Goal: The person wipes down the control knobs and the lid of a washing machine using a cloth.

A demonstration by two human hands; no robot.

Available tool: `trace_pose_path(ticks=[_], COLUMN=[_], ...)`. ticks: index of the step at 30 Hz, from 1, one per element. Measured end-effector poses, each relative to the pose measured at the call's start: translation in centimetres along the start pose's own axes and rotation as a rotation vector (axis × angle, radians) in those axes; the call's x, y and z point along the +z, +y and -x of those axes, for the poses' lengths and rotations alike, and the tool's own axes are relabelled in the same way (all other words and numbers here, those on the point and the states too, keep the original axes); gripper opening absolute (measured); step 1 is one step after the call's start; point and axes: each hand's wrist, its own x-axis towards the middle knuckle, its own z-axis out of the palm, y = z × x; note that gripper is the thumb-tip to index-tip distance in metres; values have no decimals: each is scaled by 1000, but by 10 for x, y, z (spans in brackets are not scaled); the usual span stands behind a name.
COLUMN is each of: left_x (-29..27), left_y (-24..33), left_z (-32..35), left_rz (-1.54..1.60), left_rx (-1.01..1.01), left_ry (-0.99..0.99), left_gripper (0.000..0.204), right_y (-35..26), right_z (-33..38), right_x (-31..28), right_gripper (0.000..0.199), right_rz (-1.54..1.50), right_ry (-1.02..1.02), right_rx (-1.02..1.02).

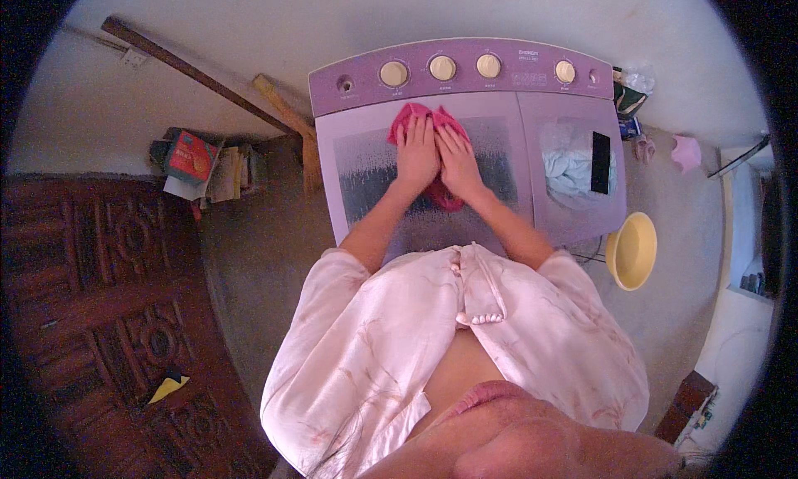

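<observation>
Both my hands lie flat on a bunched pink-red cloth [446, 198] on the left lid [490, 180] of a purple twin-tub washing machine [357, 121]. My left hand [417, 150] and my right hand [456, 157] are side by side, almost touching. Their fingers stretch forward over the cloth, pressing on it rather than wrapping round it. Water drops and streaks cover the lid's dark window around them. Cloth shows beyond the fingertips and below the wrists; the part beneath the palms is hidden.
Cream knobs [443, 67] line the rear panel. Light fabric [565, 167] shows through the right lid, beside a black rectangle [600, 163]. A yellow basin [635, 250] stands to the right. Books [241, 173] and a wooden post [291, 117] are left, near a carved dark door [108, 288].
</observation>
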Motion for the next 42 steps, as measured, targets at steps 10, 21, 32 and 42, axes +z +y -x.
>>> trace_pose_path(ticks=[10,21,32,42], left_x=[-84,-1,-86,-6], left_y=[-39,-6,-53,-14], left_z=[175,-17,150,-3], left_rz=[51,-1,-18,3], left_rx=[-120,20,-186,-122], left_ry=[-236,-55,-188,-21], left_gripper=[72,58,72,62], right_y=[14,10,23,7], right_z=[183,-21,165,-16], right_x=[-74,-7,-81,-7], right_gripper=[57,57,57,55], right_rz=[220,126,164,126], right_ry=[-110,-36,-17,-25], right_rx=[377,65,373,90])
